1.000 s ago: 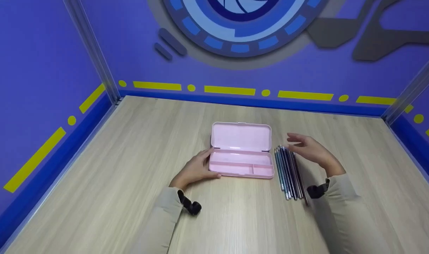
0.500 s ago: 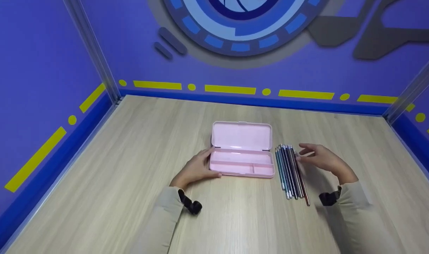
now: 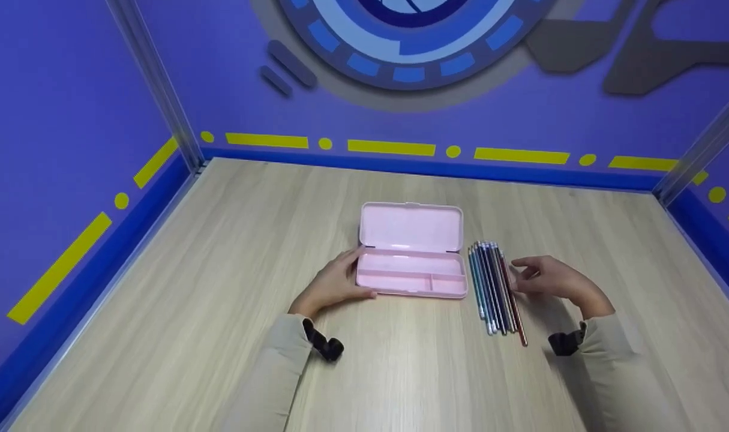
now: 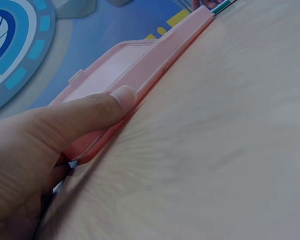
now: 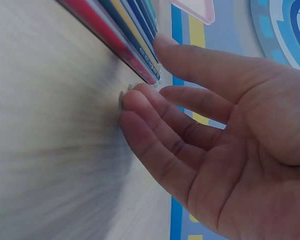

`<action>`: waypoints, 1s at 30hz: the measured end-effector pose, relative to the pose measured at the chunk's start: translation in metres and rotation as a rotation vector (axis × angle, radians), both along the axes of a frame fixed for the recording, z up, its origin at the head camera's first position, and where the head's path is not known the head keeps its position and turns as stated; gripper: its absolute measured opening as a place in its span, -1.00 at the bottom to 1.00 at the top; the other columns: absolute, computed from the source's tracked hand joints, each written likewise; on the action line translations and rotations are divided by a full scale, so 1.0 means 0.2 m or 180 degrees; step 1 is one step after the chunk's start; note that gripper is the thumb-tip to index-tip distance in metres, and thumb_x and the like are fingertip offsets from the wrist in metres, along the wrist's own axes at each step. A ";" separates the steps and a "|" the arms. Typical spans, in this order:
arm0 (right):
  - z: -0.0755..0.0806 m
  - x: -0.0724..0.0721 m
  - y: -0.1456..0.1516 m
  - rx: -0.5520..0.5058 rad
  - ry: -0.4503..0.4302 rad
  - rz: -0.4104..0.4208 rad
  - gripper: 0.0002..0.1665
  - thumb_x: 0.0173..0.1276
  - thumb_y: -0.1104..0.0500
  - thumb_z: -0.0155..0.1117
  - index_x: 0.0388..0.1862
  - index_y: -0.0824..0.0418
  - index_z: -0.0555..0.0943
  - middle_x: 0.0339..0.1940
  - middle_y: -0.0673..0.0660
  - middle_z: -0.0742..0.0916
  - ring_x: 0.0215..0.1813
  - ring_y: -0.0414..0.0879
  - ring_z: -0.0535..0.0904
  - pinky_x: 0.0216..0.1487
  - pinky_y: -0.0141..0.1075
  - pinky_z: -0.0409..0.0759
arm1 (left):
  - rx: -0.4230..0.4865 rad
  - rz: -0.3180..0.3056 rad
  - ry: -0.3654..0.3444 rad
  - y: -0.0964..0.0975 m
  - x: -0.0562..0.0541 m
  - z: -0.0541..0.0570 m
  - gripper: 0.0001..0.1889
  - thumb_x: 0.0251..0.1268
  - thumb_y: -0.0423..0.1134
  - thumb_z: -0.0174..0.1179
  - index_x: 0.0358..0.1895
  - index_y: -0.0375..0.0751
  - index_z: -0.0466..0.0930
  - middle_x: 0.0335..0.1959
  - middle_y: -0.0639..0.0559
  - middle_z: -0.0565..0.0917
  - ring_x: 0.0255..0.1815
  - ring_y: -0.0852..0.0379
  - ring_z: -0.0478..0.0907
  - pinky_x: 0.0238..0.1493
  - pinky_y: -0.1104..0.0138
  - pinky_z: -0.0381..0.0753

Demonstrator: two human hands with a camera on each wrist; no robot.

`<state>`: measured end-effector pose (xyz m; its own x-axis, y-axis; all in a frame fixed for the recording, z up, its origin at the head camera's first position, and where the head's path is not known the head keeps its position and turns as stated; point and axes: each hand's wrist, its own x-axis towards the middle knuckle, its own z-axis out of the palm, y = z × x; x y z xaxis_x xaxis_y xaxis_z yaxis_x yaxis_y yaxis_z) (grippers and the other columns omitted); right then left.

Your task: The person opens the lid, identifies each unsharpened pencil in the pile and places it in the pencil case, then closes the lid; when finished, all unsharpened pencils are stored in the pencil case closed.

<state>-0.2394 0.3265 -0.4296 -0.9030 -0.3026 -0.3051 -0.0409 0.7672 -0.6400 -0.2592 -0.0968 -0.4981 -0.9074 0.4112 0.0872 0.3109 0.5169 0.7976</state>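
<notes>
A pink pencil case (image 3: 400,292) lies with its lid (image 3: 411,227) raised, showing bare compartments. My left hand (image 3: 334,282) grips its left end; in the left wrist view the thumb (image 4: 102,109) presses the case's front wall (image 4: 160,67), with the fingers partly hidden behind. Right of the case, several pencils (image 3: 491,291) lie side by side in a bundle, running lengthwise away from me. My right hand (image 3: 550,279) is beside the bundle's right side. Its fingers are loosely bent, and the right wrist view shows the thumb near the far ends of the pencils (image 5: 135,30). Actual contact is unclear.
A wood-grain table (image 3: 388,372) carries everything. Blue-purple panels with yellow marks enclose it at the back (image 3: 412,132), left (image 3: 52,180) and right. A narrow strip of table separates the case from the pencils.
My right hand has moved from above the pencils' far ends to the right and nearer me, down beside the bundle. The left hand keeps its hold on the pencil case.
</notes>
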 end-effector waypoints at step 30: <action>-0.05 0.00 -0.05 -0.0072 -0.0001 -0.0530 -0.27 0.25 0.20 0.31 0.30 0.53 0.33 -0.37 0.15 0.67 -0.43 -0.19 0.59 -0.40 -0.30 0.64 | -0.0071 0.0018 -0.0009 0.00 0.01 0.01 0.09 -0.17 0.03 0.53 0.50 -0.08 0.11 0.48 -0.20 0.21 0.49 -0.12 0.13 0.48 0.04 0.17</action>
<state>-0.2392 0.3158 -0.4399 -0.9411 -0.1557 -0.3001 0.0857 0.7487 -0.6573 -0.2580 -0.0961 -0.4967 -0.9099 0.4079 0.0756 0.3058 0.5364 0.7867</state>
